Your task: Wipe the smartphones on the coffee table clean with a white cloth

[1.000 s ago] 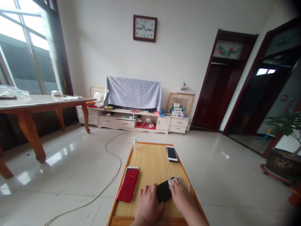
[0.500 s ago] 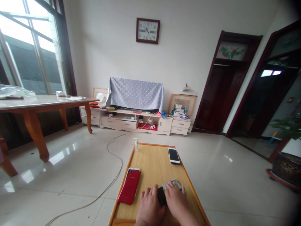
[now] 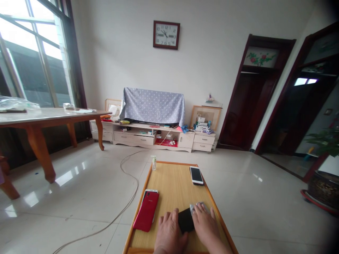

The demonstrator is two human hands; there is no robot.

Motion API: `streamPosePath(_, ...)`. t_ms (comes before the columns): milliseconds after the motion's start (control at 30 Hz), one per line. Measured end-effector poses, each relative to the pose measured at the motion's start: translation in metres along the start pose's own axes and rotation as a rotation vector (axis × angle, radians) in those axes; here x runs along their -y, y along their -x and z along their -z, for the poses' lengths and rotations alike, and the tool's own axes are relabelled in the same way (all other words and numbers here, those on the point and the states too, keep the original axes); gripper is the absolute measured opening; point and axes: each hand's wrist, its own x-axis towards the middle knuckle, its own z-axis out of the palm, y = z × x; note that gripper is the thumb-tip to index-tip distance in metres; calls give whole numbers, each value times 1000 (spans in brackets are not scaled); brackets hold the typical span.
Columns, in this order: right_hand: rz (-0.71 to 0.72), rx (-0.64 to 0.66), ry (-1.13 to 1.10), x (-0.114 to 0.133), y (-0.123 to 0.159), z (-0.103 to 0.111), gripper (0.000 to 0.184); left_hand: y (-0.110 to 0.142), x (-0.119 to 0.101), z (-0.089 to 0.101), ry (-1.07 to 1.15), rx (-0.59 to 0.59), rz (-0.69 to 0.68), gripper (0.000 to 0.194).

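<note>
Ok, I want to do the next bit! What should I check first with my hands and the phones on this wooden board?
Left hand touching the black flat object: ok.
Right hand on the pale wipe: ok.
Wipe clean: cannot tell, too small.
Red phone apart from your hands: ok.
White-framed phone screen clean: cannot tell, too small.
Pump bottle standing upright: ok.

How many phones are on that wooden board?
2 for certain: a white phone at the far end and a red phone by the left hand. The black object beside that hand may be a third; I cannot tell.
</note>
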Motion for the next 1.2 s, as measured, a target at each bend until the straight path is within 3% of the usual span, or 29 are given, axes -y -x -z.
streamPosePath(167,32,12,-22,7,39,-9,54,1,0,0,7,-1,9,75)
streamPosePath(267,182,100,-124,23,54,-3,51,2,-1,1,24,-9,-1,70)
streamPosePath(333,255,122,-190,31,55,4,50,4,-2,2,26,-16,-16,67)
streamPosePath(500,166,88,-234,45,41,18,51,6,-4,2,-10,-6,-27,59)
streamPosePath(600,214,96,-250,51,42,20,50,4,-2,2,-39,21,-29,59)
streamPosePath(733,287,127,-298,46,53,16,47,1,1,0,-60,22,-43,60)
streamPosePath(1033,166,138,-513,34,59,22,51,8,-14,4,-77,-7,-69,61)
streamPosePath(1200,227,97,-449,30,61,28,48,6,-21,5,-89,15,-57,62)
